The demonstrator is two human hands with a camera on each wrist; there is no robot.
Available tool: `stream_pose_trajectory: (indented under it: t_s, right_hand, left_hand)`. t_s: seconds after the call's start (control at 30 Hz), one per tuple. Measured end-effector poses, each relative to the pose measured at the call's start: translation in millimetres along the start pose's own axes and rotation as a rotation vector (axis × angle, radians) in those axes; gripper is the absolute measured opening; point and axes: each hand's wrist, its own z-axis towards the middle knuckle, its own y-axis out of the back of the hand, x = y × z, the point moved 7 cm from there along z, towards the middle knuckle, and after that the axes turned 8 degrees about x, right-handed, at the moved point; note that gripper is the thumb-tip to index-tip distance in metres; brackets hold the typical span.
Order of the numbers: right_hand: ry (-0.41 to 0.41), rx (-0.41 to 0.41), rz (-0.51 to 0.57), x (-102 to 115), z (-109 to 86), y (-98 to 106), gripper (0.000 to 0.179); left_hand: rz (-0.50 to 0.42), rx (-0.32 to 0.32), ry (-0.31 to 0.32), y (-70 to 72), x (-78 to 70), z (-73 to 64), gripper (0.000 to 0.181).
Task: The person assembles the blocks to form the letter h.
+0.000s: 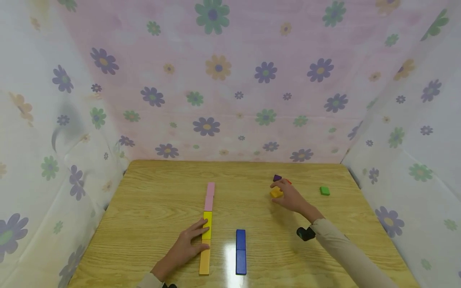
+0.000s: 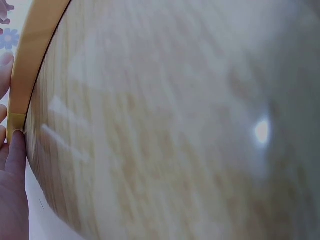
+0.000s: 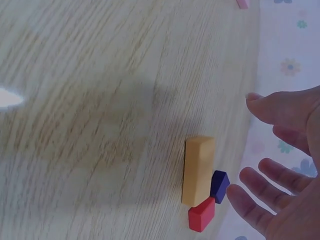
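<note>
Fingers (image 1: 277,183) of the right hand (image 1: 291,198) parted and empty, orange block (image 1: 276,193) just below; left hand (image 1: 185,245) outstretched against yellow block (image 1: 207,235).

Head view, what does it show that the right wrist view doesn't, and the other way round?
Only the head view shows the left hand, the yellow block, two blue blocks and the green block.
Only the right wrist view shows the red block whole; the head view catches just a sliver.
Both share the right hand, a nearby orange block, the purple block, wooden tabletop and floral cloth.

In head view, red block (image 1: 289,182) half-hidden
</note>
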Motion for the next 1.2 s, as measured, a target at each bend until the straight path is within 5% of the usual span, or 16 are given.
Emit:
stream_pose_trajectory:
  t_s: [0.67,1.2]
  right_hand:
    - [-0.049,0.009,-0.088,-42.0,10.0,2.4,0.036]
    - [0.002,0.004,-0.092,-53.8,14.9,-5.8,0.029]
  left_hand:
    - [0.008,0.016,0.012,-1.3,1.7,0.1,0.053]
    - [0.008,0.003,0.009,0.3,0.4,-0.4,0.054]
